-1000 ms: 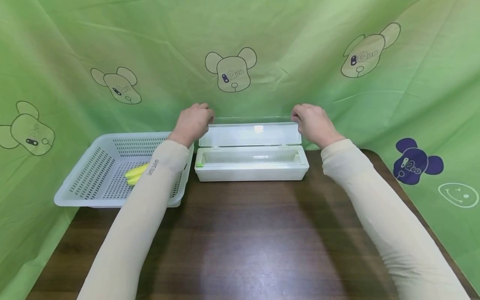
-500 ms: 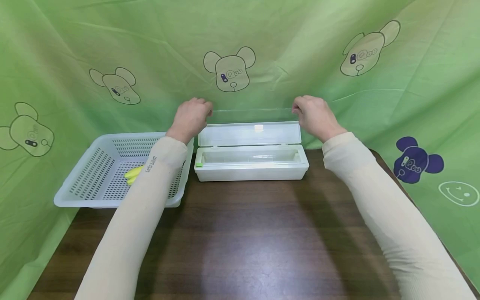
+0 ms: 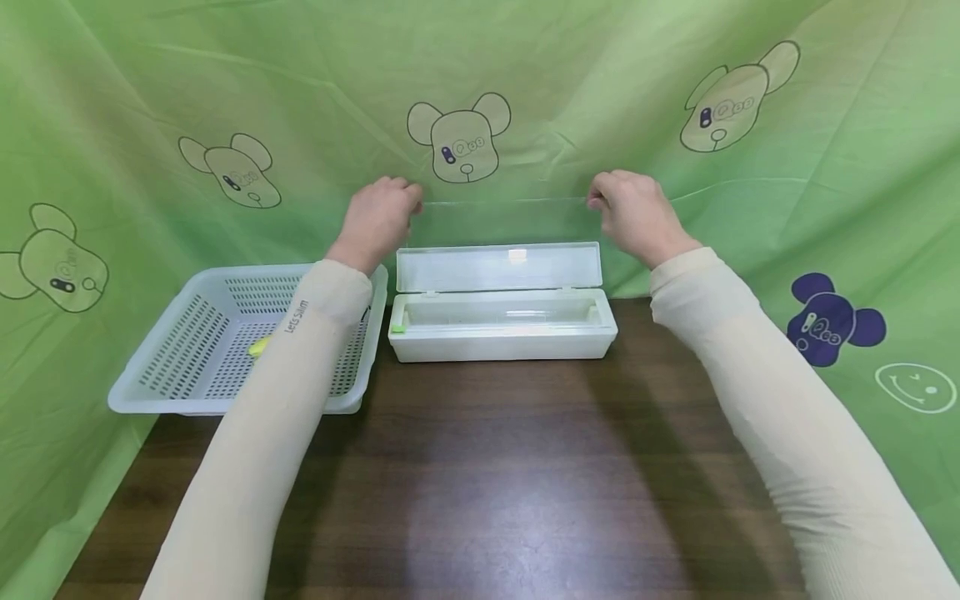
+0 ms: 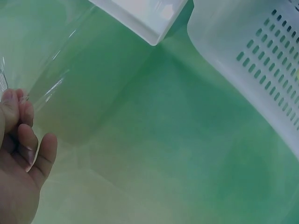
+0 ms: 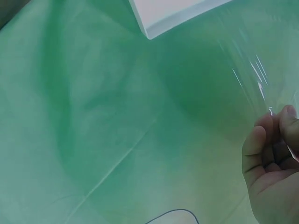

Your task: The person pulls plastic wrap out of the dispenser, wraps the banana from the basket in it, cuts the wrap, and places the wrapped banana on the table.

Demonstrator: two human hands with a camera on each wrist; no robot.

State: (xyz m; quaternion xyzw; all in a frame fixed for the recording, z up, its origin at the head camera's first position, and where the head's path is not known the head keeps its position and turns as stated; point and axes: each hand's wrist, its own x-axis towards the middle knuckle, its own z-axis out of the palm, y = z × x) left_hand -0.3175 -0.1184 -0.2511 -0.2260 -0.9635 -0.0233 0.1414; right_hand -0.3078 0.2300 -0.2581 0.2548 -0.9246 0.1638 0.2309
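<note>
A white cling film dispenser (image 3: 502, 346) stands at the back of the table, its lid (image 3: 495, 267) raised and a small green piece (image 3: 398, 329) at its left end. Clear cling film (image 3: 506, 218) stretches up from it behind the lid. My left hand (image 3: 378, 218) pinches the film's left corner between thumb and finger. At the other corner, my right hand (image 3: 637, 215) does the same. Both wrist views show creases running through the film (image 4: 56, 70) towards the pinching fingertips.
To the left stands a pale slotted plastic basket (image 3: 135, 396). Something yellow like a banana (image 3: 258, 346) lies in it, mostly hidden by my left sleeve. A green printed curtain (image 3: 570, 108) hangs behind and around the brown table (image 3: 487, 483).
Both hands have risen and moved away from the dispenser, drawing more film up with them. The dispenser and basket stay in place; my left sleeve covers more of the yellow thing.
</note>
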